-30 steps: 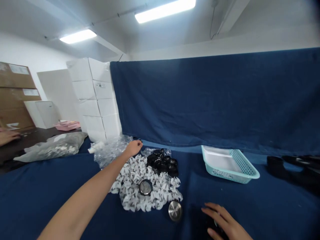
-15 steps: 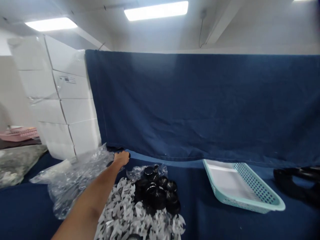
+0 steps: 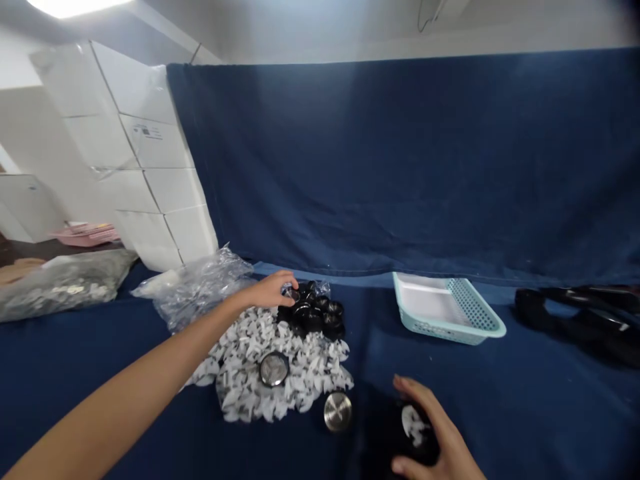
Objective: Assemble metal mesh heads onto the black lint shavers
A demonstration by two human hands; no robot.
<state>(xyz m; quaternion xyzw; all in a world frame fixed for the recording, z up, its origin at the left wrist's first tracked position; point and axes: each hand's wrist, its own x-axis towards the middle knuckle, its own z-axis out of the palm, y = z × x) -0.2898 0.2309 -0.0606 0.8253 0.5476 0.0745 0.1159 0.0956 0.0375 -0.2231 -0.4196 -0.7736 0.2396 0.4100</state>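
My left hand [image 3: 275, 291] is at the back of the heap of black round caps [image 3: 313, 317], its fingers curled on a dark round cap [image 3: 291, 291]. Low on the right, my right hand [image 3: 440, 433] curves its thumb and fingers around a black round part [image 3: 424, 445], slightly blurred. Against that part shows a white plastic piece [image 3: 414, 425]. Many small white plastic pieces [image 3: 240, 373] lie piled before the caps. On this pile rests a black-rimmed metallic disc [image 3: 274, 369]. A shiny metal-faced disc [image 3: 338, 411] lies on the cloth between pile and right hand.
A pale teal basket [image 3: 450, 328] with a white sheet inside stands at right. Black glossy items [image 3: 575, 313] lie beyond it. Crumpled clear plastic [image 3: 200, 283] and stacked white boxes [image 3: 155, 167] are at left. A blue curtain [image 3: 400, 167] hangs behind.
My left hand has moved from beside the clear plastic rightward to the black caps. My right hand has come into view at the lower right, around a black part. The view has tilted down.
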